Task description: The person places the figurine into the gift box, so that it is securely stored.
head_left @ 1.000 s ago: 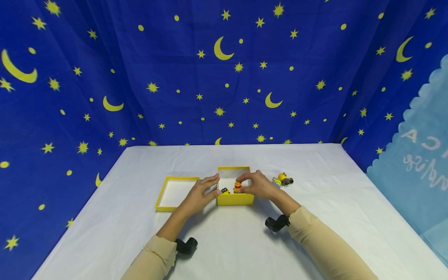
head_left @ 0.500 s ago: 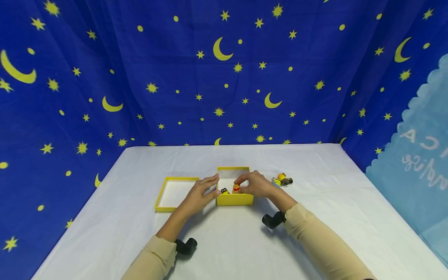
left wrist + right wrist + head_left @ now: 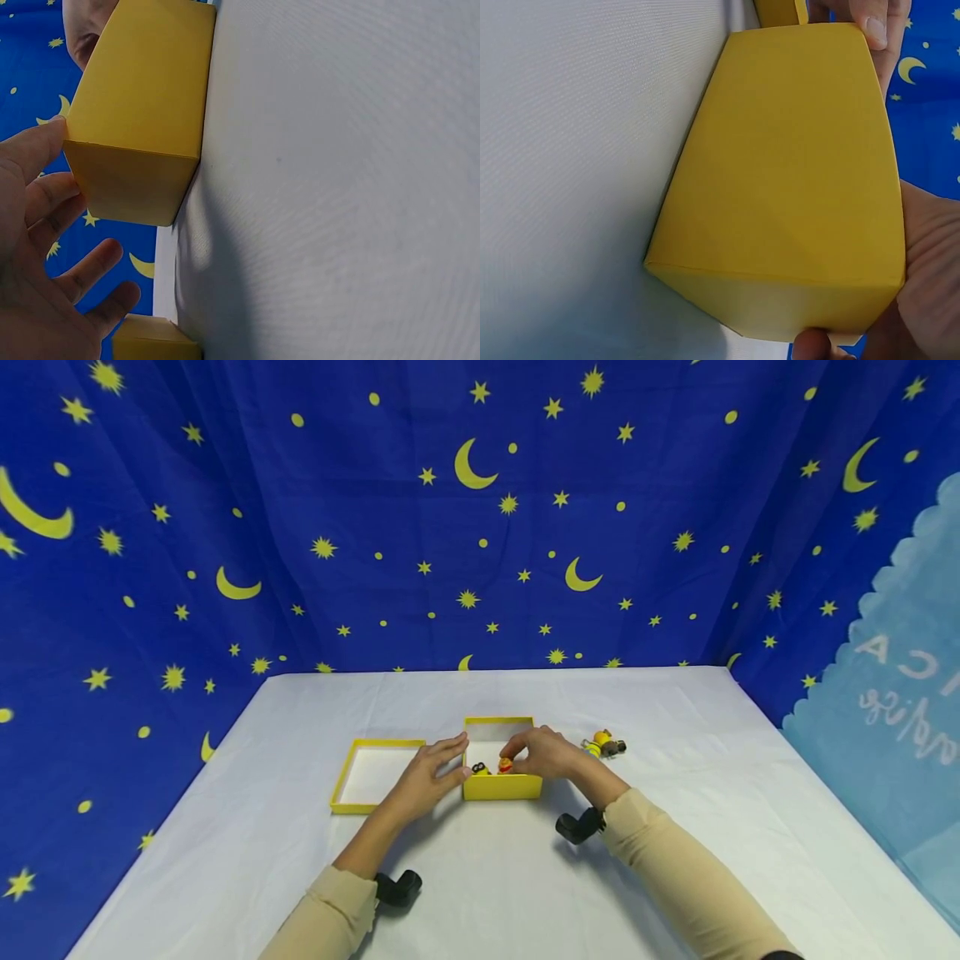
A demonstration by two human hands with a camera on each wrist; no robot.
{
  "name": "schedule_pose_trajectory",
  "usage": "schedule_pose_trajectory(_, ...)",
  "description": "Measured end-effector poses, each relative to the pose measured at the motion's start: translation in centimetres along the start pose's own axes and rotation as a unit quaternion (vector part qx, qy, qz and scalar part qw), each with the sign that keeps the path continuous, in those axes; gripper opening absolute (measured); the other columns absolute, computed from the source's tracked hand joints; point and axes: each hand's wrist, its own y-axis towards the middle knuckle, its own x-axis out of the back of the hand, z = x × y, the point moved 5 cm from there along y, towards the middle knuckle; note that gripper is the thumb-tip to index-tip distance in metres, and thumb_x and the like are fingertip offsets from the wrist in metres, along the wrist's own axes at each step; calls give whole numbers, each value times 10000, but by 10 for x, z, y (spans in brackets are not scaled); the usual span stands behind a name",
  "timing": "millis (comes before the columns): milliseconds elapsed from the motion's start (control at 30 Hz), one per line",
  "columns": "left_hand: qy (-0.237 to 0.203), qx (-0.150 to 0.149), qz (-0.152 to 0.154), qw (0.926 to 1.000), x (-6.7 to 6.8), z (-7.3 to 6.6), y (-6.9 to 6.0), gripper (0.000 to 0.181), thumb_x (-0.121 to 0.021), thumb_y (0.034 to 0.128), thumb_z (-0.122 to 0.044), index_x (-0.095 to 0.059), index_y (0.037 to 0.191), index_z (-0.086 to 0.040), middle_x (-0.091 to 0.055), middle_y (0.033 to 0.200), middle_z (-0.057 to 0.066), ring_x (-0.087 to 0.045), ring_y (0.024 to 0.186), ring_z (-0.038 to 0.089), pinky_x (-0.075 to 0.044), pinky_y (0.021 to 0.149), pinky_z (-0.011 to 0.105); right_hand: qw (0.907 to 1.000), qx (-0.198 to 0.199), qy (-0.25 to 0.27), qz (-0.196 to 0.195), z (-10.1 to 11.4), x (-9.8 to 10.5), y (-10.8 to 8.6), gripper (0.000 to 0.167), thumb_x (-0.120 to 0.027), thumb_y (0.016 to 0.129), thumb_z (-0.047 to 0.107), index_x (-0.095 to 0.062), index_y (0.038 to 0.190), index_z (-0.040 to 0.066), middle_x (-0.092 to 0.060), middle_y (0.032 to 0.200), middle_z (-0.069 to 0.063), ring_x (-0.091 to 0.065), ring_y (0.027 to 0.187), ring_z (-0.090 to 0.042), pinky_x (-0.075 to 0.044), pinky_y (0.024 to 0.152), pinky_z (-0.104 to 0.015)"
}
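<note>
A yellow box (image 3: 502, 788) with a white inside stands uncovered at mid-table. Over its right part, my right hand (image 3: 547, 754) pinches a small orange-and-red toy figure (image 3: 505, 766), lowered inside behind the front wall; its lower part is hidden. To the left of it, a yellow toy figure with black goggles (image 3: 481, 769) shows just above the wall. My left hand (image 3: 426, 782) rests its thumb and some fingertips against the box's left end, fingers loosely extended. In the right wrist view the box (image 3: 787, 157) hides the figures and most of the right fingers.
Left of the box lies its yellow-rimmed lid (image 3: 347, 808), white inside facing up. More small toy figures (image 3: 603, 743), yellow, blue and brown, lie on the white tablecloth to the right. A blue curtain (image 3: 480, 527) with moons and stars hangs behind.
My right hand has moved slightly left and down, and the orange-and-red toy figure has sunk deeper into the box. The left hand has stayed at the box's left end.
</note>
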Motion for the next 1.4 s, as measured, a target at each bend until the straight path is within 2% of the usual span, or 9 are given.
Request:
schedule_pose_trajectory(267,46,-71,-19,10000,1,-1,0,503,-619,915,-257,-491,1365,-73,-422,1487,13,-342,1365,321,-218,1142,563,9997,-69,-156,159,2,1,2,216,-704,840,237,-725,1054,216,-711,1083,63,-529,1068,-215,-401,920,-423)
schedule_pose_trajectory(500,-34,-60,14,10000,0,0,0,501,-616,917,-254,-487,1365,-70,-419,1488,8,-338,1367,315,-224,1143,556,9996,-9,-103,261,2,1,1,213,-690,852,230,-724,1061,210,-712,1085,53,-577,1088,-212,-428,962,-464)
schedule_pose_trajectory(800,30,-98,1,9999,0,1,1,489,-613,920,-228,-488,1362,-59,-431,1479,20,-351,1364,321,-190,1162,543,9994,263,-61,229,0,1,0,184,-691,857,275,-739,1021,208,-731,1027,72,-633,1055,-170,-482,926,-422)
schedule_pose_trajectory(1200,7,-84,7,10000,-1,2,0,496,-610,921,-244,-486,1364,-60,-432,1479,30,-335,1375,333,-130,1173,564,9993,179,-46,339,-2,-1,1,229,-684,860,292,-725,1066,201,-721,1064,69,-616,1093,-175,-434,990,-471)
schedule_pose_trajectory(1400,3,-102,-12,9999,0,2,0,505,-610,921,-268,-485,1368,-70,-426,1484,22,-331,1377,336,-115,1171,576,9992,191,-119,330,0,1,0,187,-688,858,277,-732,1024,205,-724,1026,73,-636,1024,-149,-476,931,-406)
